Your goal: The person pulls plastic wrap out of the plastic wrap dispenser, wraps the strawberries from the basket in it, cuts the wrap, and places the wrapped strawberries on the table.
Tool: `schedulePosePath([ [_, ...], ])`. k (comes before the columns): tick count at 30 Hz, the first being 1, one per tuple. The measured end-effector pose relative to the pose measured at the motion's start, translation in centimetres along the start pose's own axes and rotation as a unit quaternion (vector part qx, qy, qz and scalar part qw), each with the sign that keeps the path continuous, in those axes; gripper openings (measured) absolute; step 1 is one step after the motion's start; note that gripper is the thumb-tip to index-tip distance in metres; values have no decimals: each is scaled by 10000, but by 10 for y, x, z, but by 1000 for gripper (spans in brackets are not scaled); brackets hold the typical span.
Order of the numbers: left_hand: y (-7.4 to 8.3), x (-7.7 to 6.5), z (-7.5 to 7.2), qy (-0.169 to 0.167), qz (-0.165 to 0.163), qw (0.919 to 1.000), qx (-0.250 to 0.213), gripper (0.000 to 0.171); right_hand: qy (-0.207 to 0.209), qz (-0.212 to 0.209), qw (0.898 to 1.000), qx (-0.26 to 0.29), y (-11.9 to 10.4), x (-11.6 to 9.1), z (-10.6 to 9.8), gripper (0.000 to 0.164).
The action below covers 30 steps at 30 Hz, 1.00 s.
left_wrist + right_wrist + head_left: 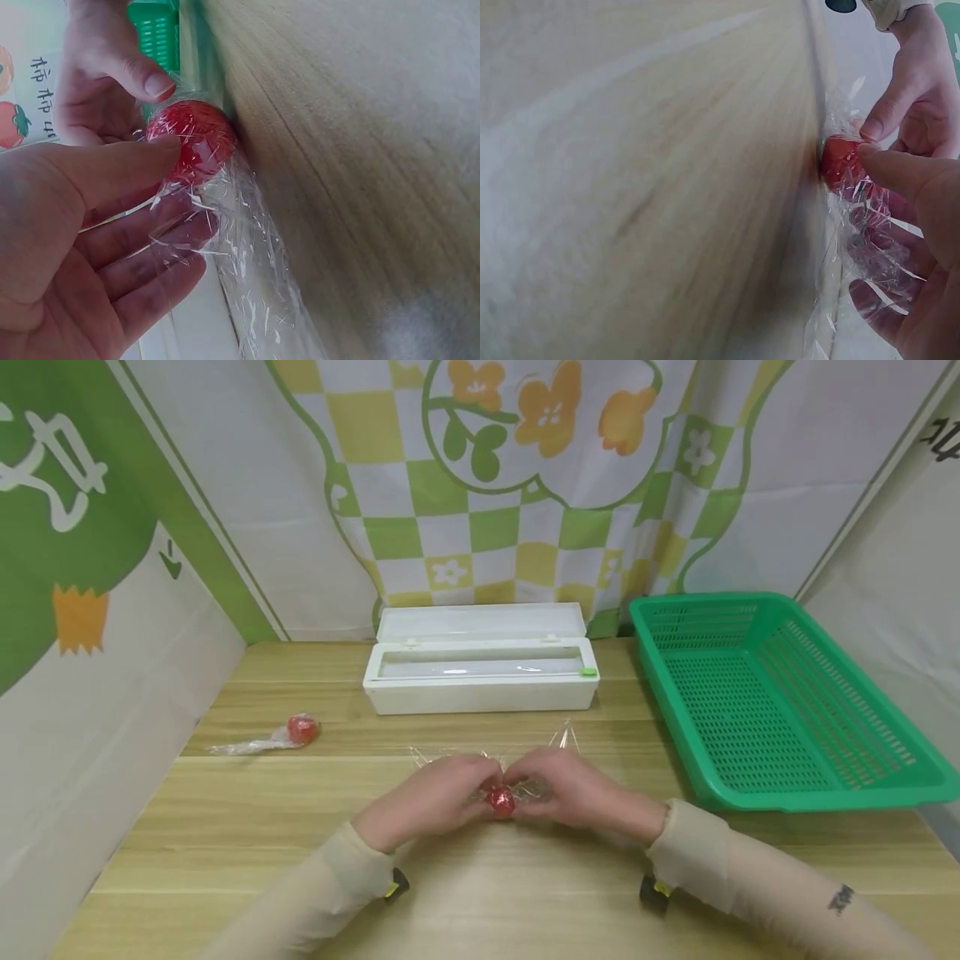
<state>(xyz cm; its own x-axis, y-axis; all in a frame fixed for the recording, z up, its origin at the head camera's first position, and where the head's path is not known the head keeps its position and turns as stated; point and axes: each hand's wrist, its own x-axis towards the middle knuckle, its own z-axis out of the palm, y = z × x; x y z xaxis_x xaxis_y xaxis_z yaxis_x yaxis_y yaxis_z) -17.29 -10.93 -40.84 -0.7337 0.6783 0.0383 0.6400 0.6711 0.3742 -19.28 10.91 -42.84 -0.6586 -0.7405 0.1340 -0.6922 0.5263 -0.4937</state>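
A small red tomato-like ball point(501, 802) sits at the front middle of the table, wrapped in crinkled clear plastic film point(255, 277). My left hand point(442, 793) pinches the wrapped ball from the left, its thumb lying across the red surface in the left wrist view. From the right, my right hand point(566, 785) pinches it too, thumb on the ball and other fingers behind among loose film. The thumbs nearly meet over the ball point(840, 161). Film spreads out on both sides, and part of it is hidden by the hands.
A second wrapped red ball point(302, 729) with a twisted film tail lies at the left. Behind the hands stands a white film dispenser box point(480, 696), lid raised. A green plastic basket point(750, 797) is at the right. A patterned curtain point(487, 527) hangs behind.
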Motion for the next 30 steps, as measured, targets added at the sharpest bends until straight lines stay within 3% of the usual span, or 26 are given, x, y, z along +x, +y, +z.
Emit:
schedulePosePath([
  [7,2,-1,0,76,-83,9993,343,17,-220,228,9981,520,4,3,2,26],
  [11,4,-1,-1,161,54,9987,472,23,-314,446,9963,671,6,3,0,26],
  [16,5,2,1,101,132,9987,482,30,-176,439,9980,414,6,3,-1,28],
  [23,4,5,2,75,-192,9995,250,24,508,139,9984,-206,3,5,-7,24],
  [30,1,5,0,-47,-342,9994,102,20,81,186,9998,-8,5,5,-4,26],
])
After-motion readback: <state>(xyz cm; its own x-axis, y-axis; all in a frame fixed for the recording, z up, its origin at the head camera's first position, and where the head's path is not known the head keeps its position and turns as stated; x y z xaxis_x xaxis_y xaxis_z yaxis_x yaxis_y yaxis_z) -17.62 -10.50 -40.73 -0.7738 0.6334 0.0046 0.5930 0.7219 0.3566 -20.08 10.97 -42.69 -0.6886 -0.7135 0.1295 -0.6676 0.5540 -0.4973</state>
